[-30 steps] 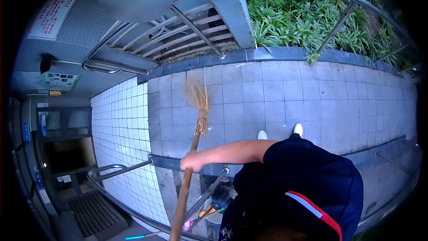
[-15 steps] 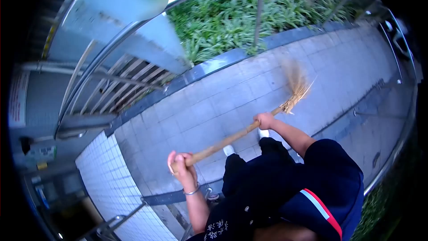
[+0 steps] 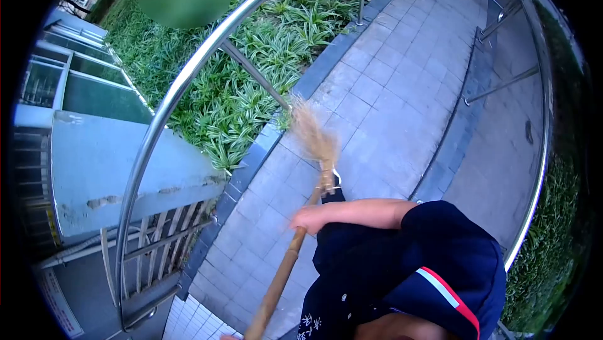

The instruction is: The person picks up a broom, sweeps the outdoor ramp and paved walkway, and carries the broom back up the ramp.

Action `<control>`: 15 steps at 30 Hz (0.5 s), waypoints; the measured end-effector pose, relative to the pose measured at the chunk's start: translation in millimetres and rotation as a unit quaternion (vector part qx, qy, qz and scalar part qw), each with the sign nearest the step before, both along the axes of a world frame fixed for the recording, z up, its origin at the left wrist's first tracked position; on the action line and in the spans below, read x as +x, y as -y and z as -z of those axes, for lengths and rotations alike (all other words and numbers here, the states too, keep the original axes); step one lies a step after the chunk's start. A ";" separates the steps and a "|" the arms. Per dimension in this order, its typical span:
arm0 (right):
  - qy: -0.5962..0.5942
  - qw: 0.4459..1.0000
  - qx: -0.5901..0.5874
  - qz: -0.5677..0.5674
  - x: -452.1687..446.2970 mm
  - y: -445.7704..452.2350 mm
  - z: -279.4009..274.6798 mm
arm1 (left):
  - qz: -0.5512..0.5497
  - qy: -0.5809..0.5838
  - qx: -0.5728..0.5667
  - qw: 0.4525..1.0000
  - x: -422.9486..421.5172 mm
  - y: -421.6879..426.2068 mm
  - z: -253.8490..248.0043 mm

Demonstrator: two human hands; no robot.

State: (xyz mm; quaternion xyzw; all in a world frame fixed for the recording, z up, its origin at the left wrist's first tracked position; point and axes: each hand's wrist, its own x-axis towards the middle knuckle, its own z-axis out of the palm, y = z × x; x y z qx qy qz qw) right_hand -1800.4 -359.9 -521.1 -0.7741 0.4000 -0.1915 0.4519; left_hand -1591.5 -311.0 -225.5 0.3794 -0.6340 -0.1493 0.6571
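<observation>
A straw broom (image 3: 276, 286) with a bamboo handle slants up from the bottom edge, its blurred bristles (image 3: 314, 136) over the paving beside the kerb. My right hand (image 3: 308, 219) is closed round the handle just below the bristle head. Only a sliver of my left hand (image 3: 230, 337) shows at the bottom edge, against the lower part of the handle; its fingers are mostly cut off by the frame. A pale binding loop hangs at the neck of the broom.
Grey paving slabs (image 3: 370, 114) form a walkway between dark kerbs. A curved metal handrail (image 3: 169, 98) runs along the left, and another rail (image 3: 546, 126) along the right. Green striped plants (image 3: 264, 57) grow beyond the left kerb. White tiles (image 3: 198, 321) lie at lower left.
The broom head has swung left towards the planted kerb, and my right hand has moved left and down with it. My left hand has dropped almost out of view. The view has turned.
</observation>
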 end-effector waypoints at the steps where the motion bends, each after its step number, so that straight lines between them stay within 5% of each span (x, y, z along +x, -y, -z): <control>1: -0.058 0.997 0.054 -0.018 -16.1 3.9 8.6 | 0.014 -0.018 0.021 1.000 -7.6 18.5 23.8; 3: -0.118 0.989 0.082 0.036 -68.5 12.5 29.6 | 0.071 -0.105 0.151 0.980 3.7 57.6 85.5; 4: -0.152 0.980 0.118 0.054 -96.9 19.3 29.0 | -0.006 -0.107 0.235 0.966 -22.0 75.6 100.1; 6: -0.171 0.969 0.122 0.131 -136.6 31.8 42.0 | 0.052 -0.221 0.315 0.921 -53.1 108.9 112.4; 9: -0.199 0.964 0.087 0.151 -149.0 68.5 -12.0 | 0.018 -0.215 0.304 0.928 -40.9 145.0 84.9; 12: -0.144 0.976 0.012 0.160 -138.7 120.6 -70.9 | -0.065 -0.174 0.161 0.969 -53.0 159.8 11.4; 15: -0.033 0.974 -0.095 0.201 -140.6 166.4 -65.8 | 0.060 -0.039 0.117 0.991 -97.9 193.0 -2.0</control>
